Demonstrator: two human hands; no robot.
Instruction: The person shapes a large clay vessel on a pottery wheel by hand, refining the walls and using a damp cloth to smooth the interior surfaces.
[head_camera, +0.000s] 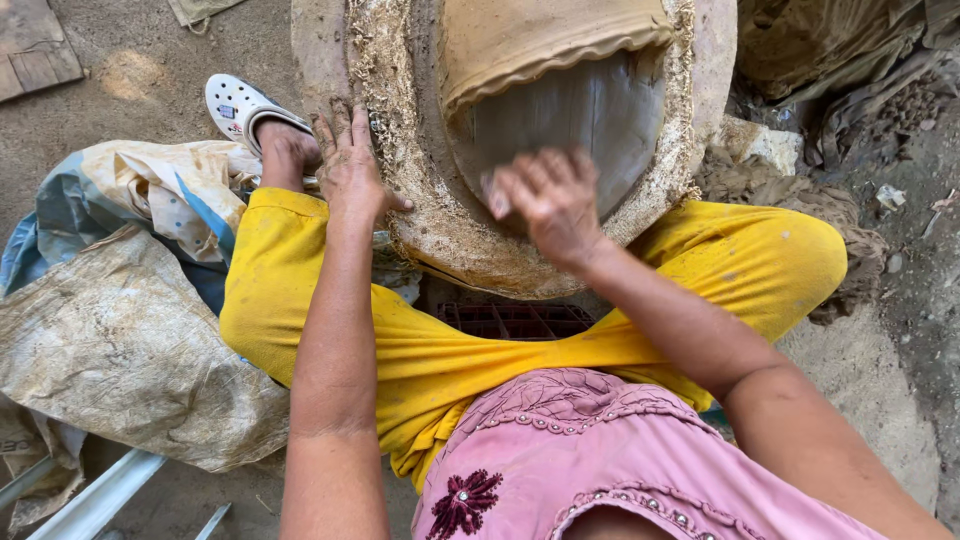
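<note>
A large round clay form (440, 225), coated with straw and mud, lies between my knees. A tan clay sheet with a scalloped edge (545, 45) covers its upper part, and a smooth grey surface (570, 130) shows inside the rim. My left hand (350, 165) rests flat on the form's left rim, fingers spread and muddy. My right hand (545, 205) hovers over the lower rim, blurred, with fingers bent; I cannot make out anything held in it.
I sit low in yellow trousers (400, 350) and a pink top. A white clog (240, 108) is on my left foot. Crumpled sacks (120, 340) lie at the left, a dark grate (515, 320) under the form, rubble and cloth at the right.
</note>
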